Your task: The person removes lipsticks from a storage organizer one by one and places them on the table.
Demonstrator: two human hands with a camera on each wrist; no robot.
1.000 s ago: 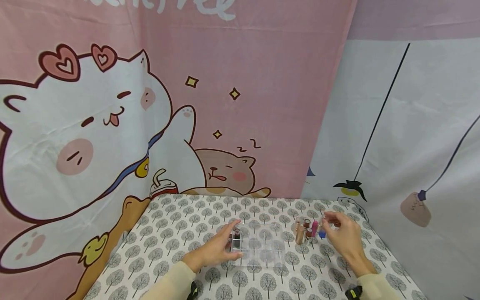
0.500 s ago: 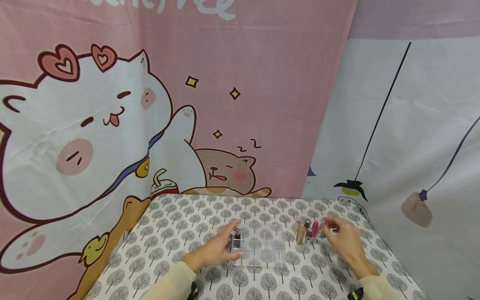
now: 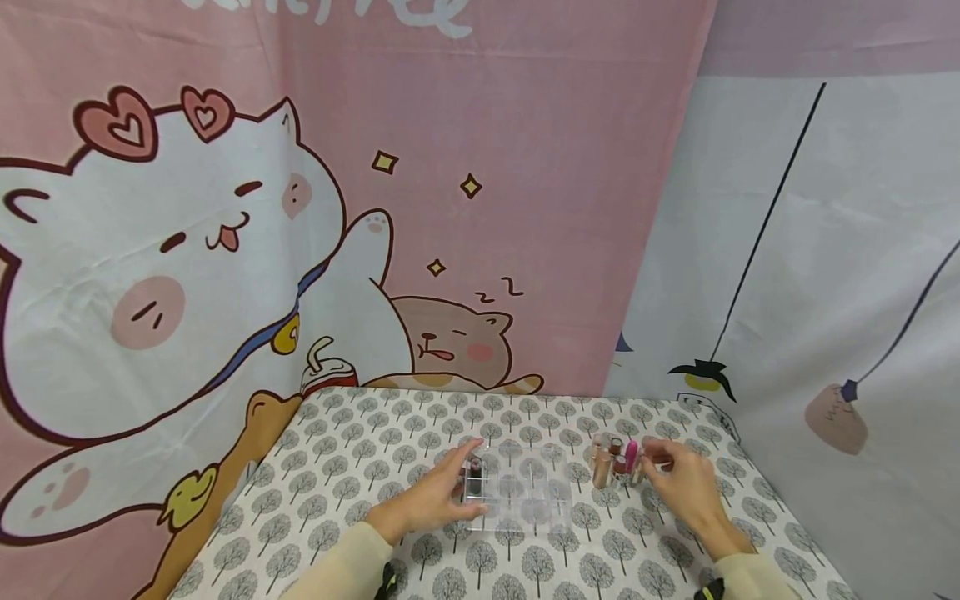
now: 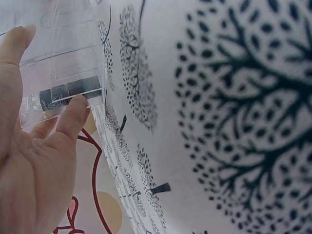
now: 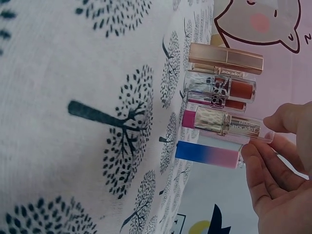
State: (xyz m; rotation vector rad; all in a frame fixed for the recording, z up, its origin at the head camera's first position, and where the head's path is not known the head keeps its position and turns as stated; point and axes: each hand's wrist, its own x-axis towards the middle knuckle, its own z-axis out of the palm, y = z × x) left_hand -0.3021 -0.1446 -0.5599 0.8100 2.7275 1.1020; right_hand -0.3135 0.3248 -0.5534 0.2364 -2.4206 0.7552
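A clear compartment organizer [image 3: 525, 492] lies on the patterned cloth, with a dark lipstick tube [image 3: 475, 477] in its left column. My left hand [image 3: 435, 496] grips the organizer's left end, thumb and fingers spread across it. In the left wrist view, the dark tube [image 4: 70, 92] shows through the clear wall beside a fingertip. My right hand [image 3: 682, 483] is at the right end of a lipstick cluster. Its thumb and fingers pinch the top of a clear-capped lipstick [image 5: 226, 123] in the right wrist view. A blue-to-pink lipstick [image 5: 207, 154] stands right beside that one.
Several other lipsticks stand close together, including a rose-gold tube [image 5: 226, 58], a clear tube with an orange-red top [image 5: 241, 90] and a bright pink one [image 3: 631, 455]. The tree-print cloth [image 3: 360, 500] covers the table up to the cartoon curtain [image 3: 525, 250] behind.
My right hand has lowered and moved slightly left onto the lipstick cluster, and its fingers have closed on a clear-capped lipstick. The blue lipstick is now hidden in the head view. My left hand stays put.
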